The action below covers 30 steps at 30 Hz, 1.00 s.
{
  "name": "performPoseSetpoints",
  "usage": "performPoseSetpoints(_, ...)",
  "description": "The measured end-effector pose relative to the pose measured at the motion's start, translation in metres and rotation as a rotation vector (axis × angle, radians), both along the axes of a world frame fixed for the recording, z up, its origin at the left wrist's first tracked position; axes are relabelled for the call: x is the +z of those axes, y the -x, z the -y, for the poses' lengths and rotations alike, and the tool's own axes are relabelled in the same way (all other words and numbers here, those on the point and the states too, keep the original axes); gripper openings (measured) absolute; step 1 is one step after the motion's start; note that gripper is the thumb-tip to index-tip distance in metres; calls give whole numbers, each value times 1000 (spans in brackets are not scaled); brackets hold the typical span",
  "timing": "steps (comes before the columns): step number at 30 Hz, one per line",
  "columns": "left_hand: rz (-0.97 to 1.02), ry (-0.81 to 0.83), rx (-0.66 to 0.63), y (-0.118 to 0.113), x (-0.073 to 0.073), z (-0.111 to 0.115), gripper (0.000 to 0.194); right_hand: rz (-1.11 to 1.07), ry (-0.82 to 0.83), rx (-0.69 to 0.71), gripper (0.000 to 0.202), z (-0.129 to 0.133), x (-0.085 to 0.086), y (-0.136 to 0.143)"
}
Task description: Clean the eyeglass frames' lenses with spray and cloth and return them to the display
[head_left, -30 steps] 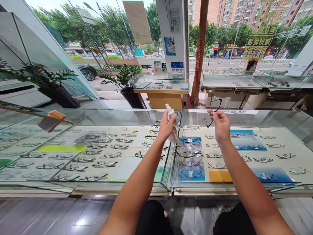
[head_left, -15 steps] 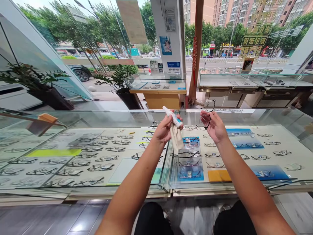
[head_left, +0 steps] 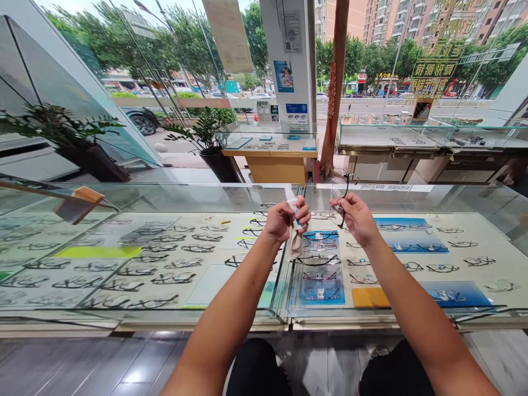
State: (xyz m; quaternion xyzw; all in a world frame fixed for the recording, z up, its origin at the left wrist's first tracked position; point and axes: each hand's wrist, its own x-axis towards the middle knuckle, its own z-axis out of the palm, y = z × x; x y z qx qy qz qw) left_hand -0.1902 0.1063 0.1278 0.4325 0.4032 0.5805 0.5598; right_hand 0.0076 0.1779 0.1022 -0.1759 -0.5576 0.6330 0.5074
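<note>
My left hand [head_left: 284, 221] is closed around a small white spray bottle [head_left: 293, 204] with a blue patch on its label. The bottle stands nearly upright, its nozzle pointing up. A beige cloth [head_left: 296, 244] hangs below the same hand, its top hidden by the fingers. To the right, my right hand [head_left: 358, 218] pinches a pair of eyeglasses [head_left: 340, 188] with a thin dark frame. The glasses are turned on edge, lenses toward the bottle. A gap separates them from the bottle, and both hands are above the glass display counter [head_left: 264, 192].
Several rows of eyeglasses [head_left: 198, 249] lie inside the counter, some on blue panels [head_left: 402, 226]. An orange block [head_left: 370, 297] sits near its front edge. A wooden-edged stand [head_left: 84, 201] is at left. Beyond are potted plants [head_left: 225, 165], a wooden post [head_left: 332, 110] and more showcases [head_left: 388, 137].
My left hand has curled around the spray bottle and turned it from slanted to nearly upright. The eyeglasses have shifted slightly left and lower in my right hand. The view has moved slightly.
</note>
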Motion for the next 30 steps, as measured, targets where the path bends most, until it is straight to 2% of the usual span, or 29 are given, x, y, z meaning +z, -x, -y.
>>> performPoseSetpoints(2,23,-24,-80,-1,1,2,44,19,-1,-1,52,1,0,1)
performPoseSetpoints(5,-7,-75,-144,-1,0,3,69,42,-8,7,52,3,-1,2)
performPoseSetpoints(9,-110,-105,-79,2,-4,-1,86,89,-33,22,53,5,-3,4)
performPoseSetpoints(15,-274,-179,120,4,-17,-10,88,142,-42,107,51,12,-5,8)
performPoseSetpoints(20,-553,-300,326,3,-29,-13,84,192,-48,177,48,20,-7,10)
performPoseSetpoints(25,-753,-361,323,2,-35,-12,80,197,-63,225,47,27,-9,14)
performPoseSetpoints(30,-740,-364,348,0,-38,-13,78,195,-73,229,48,29,-8,15)
